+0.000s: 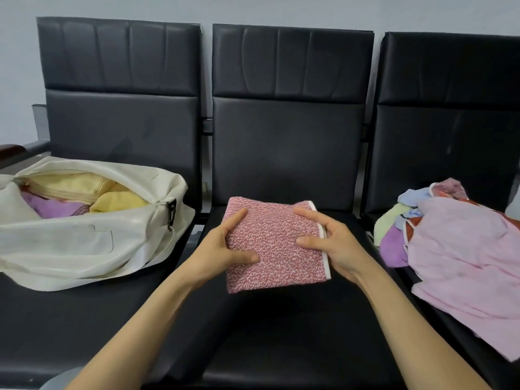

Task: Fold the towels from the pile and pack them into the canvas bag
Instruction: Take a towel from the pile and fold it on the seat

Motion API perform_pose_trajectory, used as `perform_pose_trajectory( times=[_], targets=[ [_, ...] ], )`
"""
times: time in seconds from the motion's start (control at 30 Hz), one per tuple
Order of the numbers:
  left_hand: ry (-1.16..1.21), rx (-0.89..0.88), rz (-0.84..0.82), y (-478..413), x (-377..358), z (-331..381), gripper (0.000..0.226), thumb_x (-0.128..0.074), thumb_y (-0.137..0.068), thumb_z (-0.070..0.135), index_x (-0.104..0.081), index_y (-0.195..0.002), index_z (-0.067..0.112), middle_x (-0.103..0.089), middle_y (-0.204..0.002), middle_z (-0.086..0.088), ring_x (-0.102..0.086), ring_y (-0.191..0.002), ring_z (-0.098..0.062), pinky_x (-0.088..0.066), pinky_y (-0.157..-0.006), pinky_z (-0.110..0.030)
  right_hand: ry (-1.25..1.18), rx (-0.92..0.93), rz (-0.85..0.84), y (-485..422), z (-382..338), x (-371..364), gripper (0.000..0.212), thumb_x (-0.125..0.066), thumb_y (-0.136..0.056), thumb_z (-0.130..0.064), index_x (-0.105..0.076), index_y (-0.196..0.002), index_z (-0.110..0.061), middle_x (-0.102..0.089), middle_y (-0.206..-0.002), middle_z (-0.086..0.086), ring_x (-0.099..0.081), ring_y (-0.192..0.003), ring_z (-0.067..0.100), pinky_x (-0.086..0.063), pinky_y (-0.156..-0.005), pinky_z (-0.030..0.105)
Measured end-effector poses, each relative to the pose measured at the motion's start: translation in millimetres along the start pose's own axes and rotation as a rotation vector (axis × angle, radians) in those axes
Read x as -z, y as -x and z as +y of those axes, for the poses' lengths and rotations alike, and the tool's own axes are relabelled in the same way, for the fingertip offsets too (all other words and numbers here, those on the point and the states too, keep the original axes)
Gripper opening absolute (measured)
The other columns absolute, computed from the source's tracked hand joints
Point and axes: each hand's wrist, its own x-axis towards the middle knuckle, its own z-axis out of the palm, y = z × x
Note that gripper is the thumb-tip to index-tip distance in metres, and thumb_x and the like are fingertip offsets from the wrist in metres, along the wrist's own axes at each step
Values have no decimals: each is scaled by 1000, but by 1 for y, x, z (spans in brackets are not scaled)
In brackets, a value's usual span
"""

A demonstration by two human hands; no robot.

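In the head view, both your forearms reach in from the bottom edge and meet at the lower centre of the frame. Your left hand (216,249) grips the left edge of the towel (275,249), with the thumb pressed flat on top and the index finger lying along the upper left border. The rest of its fingers are hidden underneath. Your right hand (337,246) holds the right edge, with index finger and thumb spread across the top face and the other fingers curled round the white-trimmed side. Both sets of fingers are clamped on the cloth.

The towel sits between your hands over the middle seat (281,333); you cannot tell whether its underside touches the cushion. It is folded into a thick, near-square pad of pink-and-white speckled terry with a white hem down the right edge.

At the left of the frame the bag (84,243) lies unzipped on the left seat (70,319), with yellow and purple towels inside. At the right, the pile (464,249) of pink, blue, green and purple cloth covers the right seat (439,319).
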Motion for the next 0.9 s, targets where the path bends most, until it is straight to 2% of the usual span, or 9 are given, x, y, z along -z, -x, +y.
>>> perform_pose_trajectory(
  times=[0.17, 0.33, 0.47, 0.57, 0.63, 0.7, 0.73, 0.8, 0.9],
  targets=[
    [-322, -35, 0, -1, 5, -10, 118, -90, -61, 20, -17, -152, 38, -31, -150, 5, -33, -136, -11, -23, -118, -38, 486, -17, -109, 0, -4, -2, 79, -83, -70, -4, -48, -129, -42, -55, -128, -4, -59, -112, 9, -51, -96, 33],
    [-496, -57, 42, -3, 6, -8, 116, -90, -59, 20, -22, -152, 34, -34, -150, 4, -33, -137, -12, -25, -115, -29, 901, -30, -9, 1, -5, -10, 89, -85, -68, -13, -38, -139, -40, -42, -132, -10, -43, -119, 8, -39, -100, 29],
    [-663, -193, 297, 1, 0, -1, 79, -84, -67, 17, -51, -137, 28, -58, -127, -3, -52, -119, -19, -38, -96, -26, 1059, 186, 208, -1, 1, -23, 60, -75, -79, -10, -54, -133, -26, -54, -118, -4, -48, -108, 9, -37, -77, 11],
    [-857, -236, 416, 4, 0, -1, 52, -80, -68, 25, -66, -119, 27, -55, -99, -2, -54, -101, -23, -47, -76, -33, 1186, 319, 329, -2, 4, -26, 33, -67, -87, -14, -62, -119, -21, -59, -102, -3, -51, -99, 13, -39, -73, 21],
    [-926, -341, 426, 5, 7, -4, 47, -82, -60, 36, -71, -104, 22, -48, -102, -2, -44, -106, -21, -48, -77, -33, 1245, 342, 367, -3, 5, -25, 25, -69, -85, -18, -64, -110, -23, -54, -95, -7, -50, -97, 13, -39, -66, 25],
    [-768, -382, 346, 8, 16, -4, 45, -79, -52, 37, -70, -92, 20, -49, -118, 4, -39, -124, -18, -41, -95, -31, 1173, 275, 346, -4, 5, -20, 25, -76, -77, -19, -64, -98, -24, -46, -100, -9, -45, -99, 10, -39, -66, 21],
    [-575, -308, 278, 10, 20, 2, 42, -76, -49, 36, -67, -87, 21, -55, -115, 12, -45, -124, -15, -39, -98, -30, 1053, 222, 320, -5, 4, -18, 28, -80, -71, -16, -63, -93, -23, -44, -106, -10, -45, -102, 9, -39, -70, 17],
    [-198, -186, 167, 9, 29, 7, 42, -70, -48, 36, -63, -87, 21, -66, -91, 14, -63, -99, -14, -50, -85, -31, 681, 143, 223, -6, -1, -15, 38, -84, -67, -9, -65, -98, -21, -52, -119, -11, -54, -107, 9, -45, -82, 18],
    [79, -145, 110, -3, 37, 0, 55, -73, -61, 34, -58, -112, 24, -67, -106, 5, -65, -101, -11, -54, -85, -27, 178, 52, 121, -11, 5, -20, 39, -73, -81, -7, -62, -114, -25, -70, -112, -3, -66, -107, 16, -53, -90, 32]
  ],
)
